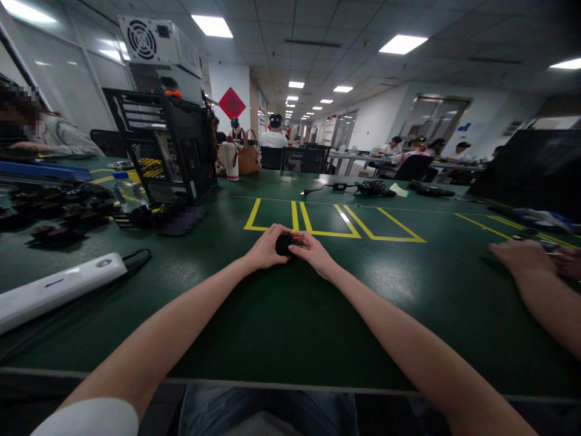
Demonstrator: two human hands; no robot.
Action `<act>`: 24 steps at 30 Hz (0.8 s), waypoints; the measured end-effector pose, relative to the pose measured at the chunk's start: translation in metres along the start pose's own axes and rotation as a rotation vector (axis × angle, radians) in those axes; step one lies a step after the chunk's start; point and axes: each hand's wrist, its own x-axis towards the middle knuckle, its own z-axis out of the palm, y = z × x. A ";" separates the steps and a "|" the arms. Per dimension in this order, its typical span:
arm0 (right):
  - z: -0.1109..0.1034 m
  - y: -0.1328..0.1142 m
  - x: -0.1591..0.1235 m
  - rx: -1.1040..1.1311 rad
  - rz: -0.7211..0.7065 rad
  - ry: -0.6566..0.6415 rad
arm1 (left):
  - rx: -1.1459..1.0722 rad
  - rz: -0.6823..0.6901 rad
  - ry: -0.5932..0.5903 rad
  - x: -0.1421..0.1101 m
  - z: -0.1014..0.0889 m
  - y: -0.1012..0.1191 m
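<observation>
A small black rounded object (283,244) is between my two hands, just over the green tabletop in front of me; its kind is too small and dark to make out. My left hand (265,247) wraps round its left side with the fingers curled over the top. From the right, my right hand (314,253) touches it with thumb and fingertips pinched at its edge. Yellow tape outlines (331,234) lie on the table just beyond the hands.
An open black computer case (181,148) with a power supply (157,42) on top stands at left. Nearer are a white power strip (63,290) and black parts (59,209). Coiled cables (372,189) lie at the back. Another person's hand (521,255) works at right.
</observation>
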 end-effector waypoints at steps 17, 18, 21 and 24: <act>0.007 0.001 -0.001 0.024 0.003 -0.022 | 0.011 -0.010 -0.004 -0.007 -0.006 0.002; 0.006 0.001 -0.001 0.021 0.002 -0.022 | 0.011 -0.010 -0.006 -0.007 -0.007 0.002; 0.005 0.000 0.000 0.014 0.012 -0.026 | 0.015 -0.017 -0.013 -0.007 -0.007 0.002; 0.005 -0.001 0.001 0.016 0.027 -0.044 | 0.019 -0.013 -0.014 -0.007 -0.007 0.001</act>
